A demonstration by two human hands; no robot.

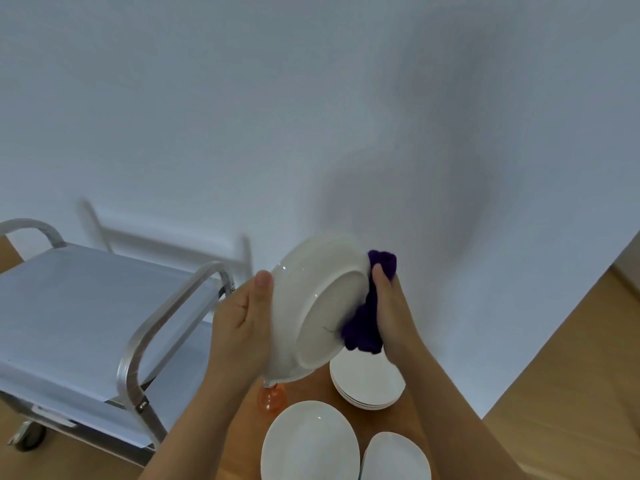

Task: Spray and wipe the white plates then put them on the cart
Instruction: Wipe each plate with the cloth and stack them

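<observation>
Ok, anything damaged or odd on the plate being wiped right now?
One thing: a thin dark squiggle, like a hair or thread, lies on the underside of the held plate, low on the base beside the purple cloth. Whether it is a crack cannot be told.

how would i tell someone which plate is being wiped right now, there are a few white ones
Start at the metal cart on the left and look just right of its handle, above the wooden table. The plate is the only one off the table, tilted with its underside to the camera, gripped by the left hand while the right hand presses a purple cloth to it. The other white plates lie flat below.
</observation>
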